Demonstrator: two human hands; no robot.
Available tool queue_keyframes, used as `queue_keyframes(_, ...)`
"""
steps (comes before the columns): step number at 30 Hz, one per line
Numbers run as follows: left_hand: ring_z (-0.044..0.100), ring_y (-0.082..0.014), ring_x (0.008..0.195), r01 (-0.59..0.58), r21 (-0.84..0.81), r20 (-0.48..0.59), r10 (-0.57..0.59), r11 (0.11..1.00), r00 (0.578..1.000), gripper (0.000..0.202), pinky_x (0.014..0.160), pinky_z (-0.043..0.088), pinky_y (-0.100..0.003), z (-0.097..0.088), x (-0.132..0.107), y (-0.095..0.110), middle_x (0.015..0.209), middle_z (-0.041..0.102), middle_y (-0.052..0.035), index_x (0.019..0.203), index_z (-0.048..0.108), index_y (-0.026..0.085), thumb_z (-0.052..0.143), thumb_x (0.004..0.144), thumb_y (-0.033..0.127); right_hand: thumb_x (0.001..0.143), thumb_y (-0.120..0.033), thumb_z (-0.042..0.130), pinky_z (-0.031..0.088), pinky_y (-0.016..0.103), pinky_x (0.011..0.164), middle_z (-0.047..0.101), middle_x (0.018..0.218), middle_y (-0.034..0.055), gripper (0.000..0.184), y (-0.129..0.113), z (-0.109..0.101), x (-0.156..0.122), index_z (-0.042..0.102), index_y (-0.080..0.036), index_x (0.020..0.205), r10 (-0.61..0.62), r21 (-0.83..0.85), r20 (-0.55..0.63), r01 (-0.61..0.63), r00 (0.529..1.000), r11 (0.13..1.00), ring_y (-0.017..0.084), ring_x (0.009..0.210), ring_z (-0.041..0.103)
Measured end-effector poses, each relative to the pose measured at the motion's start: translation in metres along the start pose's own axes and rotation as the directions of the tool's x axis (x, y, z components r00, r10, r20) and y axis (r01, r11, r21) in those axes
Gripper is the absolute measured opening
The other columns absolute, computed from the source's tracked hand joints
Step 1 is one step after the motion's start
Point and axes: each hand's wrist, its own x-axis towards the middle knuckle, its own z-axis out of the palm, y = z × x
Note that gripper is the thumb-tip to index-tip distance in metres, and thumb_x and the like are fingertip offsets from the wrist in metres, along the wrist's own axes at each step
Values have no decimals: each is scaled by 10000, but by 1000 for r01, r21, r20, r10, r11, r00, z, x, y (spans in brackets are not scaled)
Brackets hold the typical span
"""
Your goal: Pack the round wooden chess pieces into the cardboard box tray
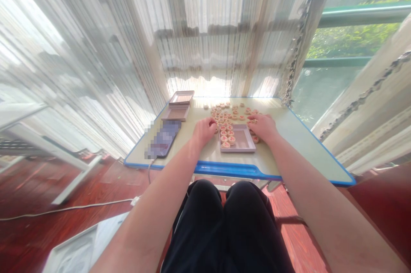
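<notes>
A shallow open box [245, 139] lies on the small table, with several round Chinese chess pieces [231, 140] marked in red laid in rows along its left side. My left hand [204, 131] is just left of the box, its fingers curled together beside the loose pieces. Whether a piece is between those fingertips is hidden. To the right of the box, my right hand [263, 127] reaches over some pieces, thumb and forefinger apart. Behind the box spreads a pile of loose chess pieces [225, 115]. One piece [255, 139] rests against the box's right side.
Two more shallow trays [176, 113] are at the table's back left. A phone-like device [165, 138], partly blurred out, lies in front of them with a cable [149, 171] hanging over the edge. The table's blue rim [224, 167] runs before my knees; sheer curtains [205, 50] hang behind.
</notes>
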Motion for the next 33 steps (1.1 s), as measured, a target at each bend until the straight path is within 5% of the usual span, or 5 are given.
queue_keyframes(18, 630, -172, 848, 38, 30, 23, -39, 999, 999, 251, 773, 452, -236, -2, -1, 3, 875, 718, -38, 847, 694, 199, 455, 772, 177, 693, -389, 586, 431, 386, 852, 717, 963, 31, 326, 4, 0, 3, 713, -230, 947, 45, -15, 24, -45, 999, 999, 287, 1018, 529)
queue_keyframes(23, 630, -178, 816, 23, 22, -11, -23, 1000, 1000, 259, 748, 455, -241, 0, 1, 0, 830, 712, -38, 841, 699, 191, 453, 763, 173, 680, -354, 605, 436, 364, 838, 717, 912, 42, 343, 4, 0, 2, 700, -205, 975, 49, 79, -49, -45, 998, 996, 272, 998, 548)
queue_keyframes(33, 627, -180, 817, 11, 10, 0, -11, 1000, 1000, 256, 750, 453, -242, 0, 1, -1, 828, 708, -39, 836, 694, 195, 452, 757, 179, 731, -409, 556, 417, 382, 858, 713, 880, 39, 286, 1, -2, 0, 735, -274, 908, 19, -22, 72, -18, 997, 1000, 279, 1054, 521)
